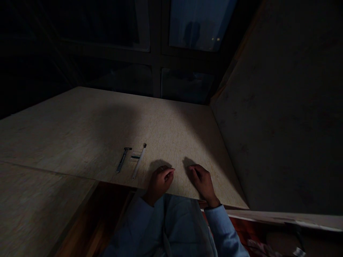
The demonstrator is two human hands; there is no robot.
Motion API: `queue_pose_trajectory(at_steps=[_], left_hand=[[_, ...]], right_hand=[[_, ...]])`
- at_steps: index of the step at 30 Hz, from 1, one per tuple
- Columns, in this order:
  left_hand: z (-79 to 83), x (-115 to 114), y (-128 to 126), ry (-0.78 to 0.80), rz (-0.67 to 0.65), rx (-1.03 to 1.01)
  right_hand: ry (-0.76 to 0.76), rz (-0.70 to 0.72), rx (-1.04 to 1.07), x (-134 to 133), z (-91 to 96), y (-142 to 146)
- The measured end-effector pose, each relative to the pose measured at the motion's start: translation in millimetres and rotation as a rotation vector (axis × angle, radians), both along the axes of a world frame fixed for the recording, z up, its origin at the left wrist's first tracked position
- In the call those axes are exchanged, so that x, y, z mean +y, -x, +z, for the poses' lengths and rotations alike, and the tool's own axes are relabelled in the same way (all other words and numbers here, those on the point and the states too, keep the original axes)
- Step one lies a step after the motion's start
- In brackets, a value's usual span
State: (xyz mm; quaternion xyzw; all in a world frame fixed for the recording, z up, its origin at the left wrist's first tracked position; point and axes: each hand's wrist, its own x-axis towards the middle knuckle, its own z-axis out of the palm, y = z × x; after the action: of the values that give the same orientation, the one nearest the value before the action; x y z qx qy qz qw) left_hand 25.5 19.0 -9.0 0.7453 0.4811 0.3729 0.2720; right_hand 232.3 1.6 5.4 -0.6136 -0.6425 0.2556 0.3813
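the left hand [160,180] rests on the pale counter [80,121] near its front edge, fingers curled in and thumb against them; the light is too dim to tell whether it holds anything. the right hand [202,182] lies near it, fingers bent down onto the wood (again, i cannot tell what, if anything, is under them). a pale slim tool [139,161] lies just left of the left hand, and a dark metal tool [123,159] beside that.

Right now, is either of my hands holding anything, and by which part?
It cannot be told. The left hand and right hand rest curled on the board, too dim to show anything in them. The dark tool and pale tool lie untouched.
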Motion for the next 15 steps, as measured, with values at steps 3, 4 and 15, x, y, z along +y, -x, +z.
queue_pose_trajectory(at_steps=[3, 4, 15], left_hand=[[0.4, -0.4, 0.4, -0.007, 0.000, 0.000], [0.2, -0.5, 0.5, -0.009, 0.000, 0.001], [-2.6, 0.1, 0.1, -0.057, -0.003, 0.011]], right_hand=[[0.003, -0.002, -0.007, -0.2, -0.6, -0.1], [0.001, -0.003, -0.006, 0.0, -1.5, -0.3], [-0.043, -0.021, 0.049, 2.4, -7.8, -1.9]])
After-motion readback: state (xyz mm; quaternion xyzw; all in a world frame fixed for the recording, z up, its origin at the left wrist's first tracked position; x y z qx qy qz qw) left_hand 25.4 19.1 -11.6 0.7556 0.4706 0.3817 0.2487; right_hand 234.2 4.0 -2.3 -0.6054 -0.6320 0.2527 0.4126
